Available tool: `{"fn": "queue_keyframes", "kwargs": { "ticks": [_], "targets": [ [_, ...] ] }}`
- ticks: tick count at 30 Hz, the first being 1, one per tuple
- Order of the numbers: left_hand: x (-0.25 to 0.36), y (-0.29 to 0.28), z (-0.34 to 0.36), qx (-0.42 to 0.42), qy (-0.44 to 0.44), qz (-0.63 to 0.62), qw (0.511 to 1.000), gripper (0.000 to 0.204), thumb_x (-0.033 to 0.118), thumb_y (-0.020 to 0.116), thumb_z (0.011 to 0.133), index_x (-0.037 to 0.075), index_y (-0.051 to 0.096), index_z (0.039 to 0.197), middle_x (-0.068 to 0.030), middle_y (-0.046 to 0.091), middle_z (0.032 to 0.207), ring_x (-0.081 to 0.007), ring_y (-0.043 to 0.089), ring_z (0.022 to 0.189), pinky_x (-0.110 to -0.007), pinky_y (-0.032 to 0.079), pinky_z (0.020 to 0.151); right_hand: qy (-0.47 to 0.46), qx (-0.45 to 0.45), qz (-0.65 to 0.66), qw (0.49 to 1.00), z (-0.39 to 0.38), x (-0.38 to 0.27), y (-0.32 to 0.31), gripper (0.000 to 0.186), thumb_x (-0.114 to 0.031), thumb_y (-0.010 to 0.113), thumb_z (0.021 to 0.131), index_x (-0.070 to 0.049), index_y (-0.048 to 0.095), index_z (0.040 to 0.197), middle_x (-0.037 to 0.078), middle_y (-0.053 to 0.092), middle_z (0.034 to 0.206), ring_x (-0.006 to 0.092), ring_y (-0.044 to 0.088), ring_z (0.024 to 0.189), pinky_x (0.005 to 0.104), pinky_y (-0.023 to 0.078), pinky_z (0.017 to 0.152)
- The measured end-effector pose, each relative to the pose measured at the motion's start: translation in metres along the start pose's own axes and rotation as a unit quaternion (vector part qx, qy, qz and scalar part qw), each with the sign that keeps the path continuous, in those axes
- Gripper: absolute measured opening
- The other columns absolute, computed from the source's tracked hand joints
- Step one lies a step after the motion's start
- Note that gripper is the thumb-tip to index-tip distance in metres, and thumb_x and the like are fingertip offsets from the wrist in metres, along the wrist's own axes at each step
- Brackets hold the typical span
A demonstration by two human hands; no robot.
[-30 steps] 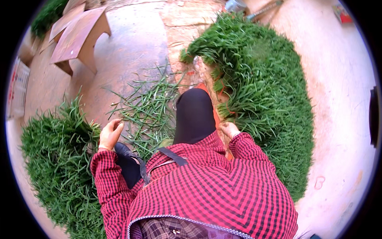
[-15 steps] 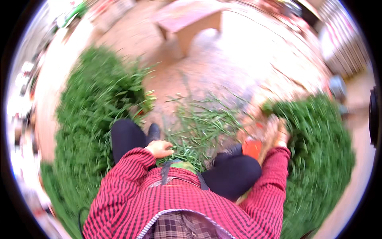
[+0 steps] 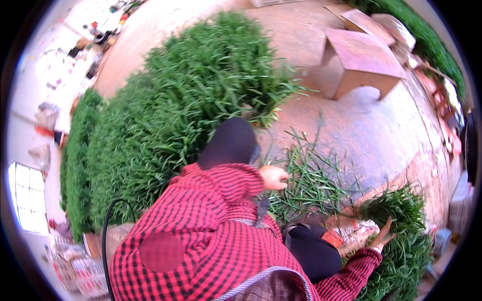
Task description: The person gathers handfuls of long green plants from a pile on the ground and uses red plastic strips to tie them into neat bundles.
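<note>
"Where do we find the chive-like greens?"

"On both sides of us. A broad left heap (image 3: 165, 110) stands past the left knee (image 3: 228, 143), its leaf tips upward, and we see a smaller right heap (image 3: 404, 266) beside the right sleeve (image 3: 351, 276). Between them, loose green stalks (image 3: 316, 183) lie crisscross on the floor (image 3: 371, 120)."

"And what do we make of the right hand (image 3: 384, 237)?"

"Its fingers are spread, thumb apart, against the inner side of the right heap, around the darker leaves at its far end. We see no firm grip."

"The left hand (image 3: 274, 177)?"

"It hovers at the near edge of the loose stalks, just past the knee, fingers loosely bent. We cannot tell whether they pinch anything."

"What else lies near us?"

"By the right knee (image 3: 314, 256) we have an orange-red piece (image 3: 331, 238), with crumpled clear wrapping (image 3: 359, 233) beside it. Farther off, a wooden stool (image 3: 369, 52) stands upright on the floor, well apart from both hands."
</note>
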State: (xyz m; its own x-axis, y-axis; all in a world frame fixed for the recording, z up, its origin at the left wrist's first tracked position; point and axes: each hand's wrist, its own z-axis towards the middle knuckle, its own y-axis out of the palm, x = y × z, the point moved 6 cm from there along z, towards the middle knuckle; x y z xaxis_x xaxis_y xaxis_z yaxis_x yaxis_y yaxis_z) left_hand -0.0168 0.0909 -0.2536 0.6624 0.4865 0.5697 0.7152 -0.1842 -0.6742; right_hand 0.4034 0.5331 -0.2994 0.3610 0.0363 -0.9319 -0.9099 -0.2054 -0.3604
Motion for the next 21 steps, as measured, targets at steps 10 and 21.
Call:
{"fn": "queue_keyframes", "kwargs": {
  "ticks": [10,21],
  "targets": [
    [0.119,-0.084,-0.043,0.187,0.206,-0.212,0.937,0.101,0.041,0.082,0.068,-0.002,0.034,0.146,-0.0195,0.055,0.133,-0.0318,0.057,0.118,-0.04,0.042,0.104,-0.174,-0.214,-0.006,0.961,-0.141,-0.349,0.126,0.048,-0.013,0.056,0.098,0.004,0.044,0.141,0.011,0.049,0.141,0.022,0.048,0.126,0.037,0.038,0.108],
    [0.073,-0.172,-0.117,0.006,0.308,-0.842,0.442,0.065,0.052,0.042,0.097,0.002,0.047,0.138,-0.016,0.058,0.13,-0.032,0.059,0.117,-0.048,0.046,0.104,-0.396,-0.28,0.104,0.868,-0.322,-0.583,0.239,0.048,-0.01,0.059,0.094,-0.004,0.048,0.14,0.008,0.046,0.146,0.0192,0.044,0.131,0.0363,0.041,0.106]
  ]
}}
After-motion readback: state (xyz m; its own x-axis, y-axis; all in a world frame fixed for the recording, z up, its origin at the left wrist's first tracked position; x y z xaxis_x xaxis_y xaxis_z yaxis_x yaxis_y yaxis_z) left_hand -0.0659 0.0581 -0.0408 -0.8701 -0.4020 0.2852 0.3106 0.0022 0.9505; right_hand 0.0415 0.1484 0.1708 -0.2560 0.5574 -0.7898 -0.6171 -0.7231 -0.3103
